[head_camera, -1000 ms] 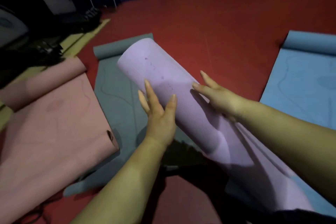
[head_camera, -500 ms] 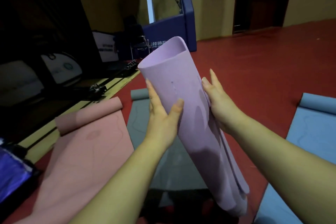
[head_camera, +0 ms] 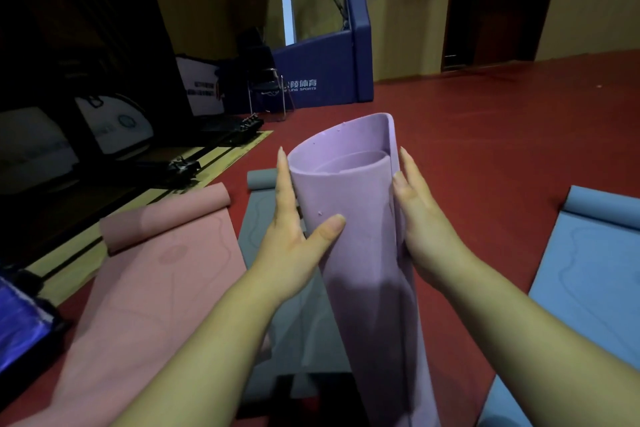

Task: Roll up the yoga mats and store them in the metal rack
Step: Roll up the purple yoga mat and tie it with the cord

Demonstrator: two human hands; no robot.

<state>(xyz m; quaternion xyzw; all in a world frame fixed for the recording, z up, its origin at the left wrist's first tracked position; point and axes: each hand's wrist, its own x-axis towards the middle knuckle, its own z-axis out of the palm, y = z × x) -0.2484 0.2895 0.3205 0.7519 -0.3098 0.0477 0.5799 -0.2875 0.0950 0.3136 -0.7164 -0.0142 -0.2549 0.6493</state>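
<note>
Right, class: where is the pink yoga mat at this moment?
In the head view, the pink yoga mat lies on the red floor at lower left, far end curled, directly left of the grey mat.

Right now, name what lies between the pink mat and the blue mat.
Head view: the grey mat on the floor, then the rolled purple mat held between the left hand and right hand, then red floor.
</note>
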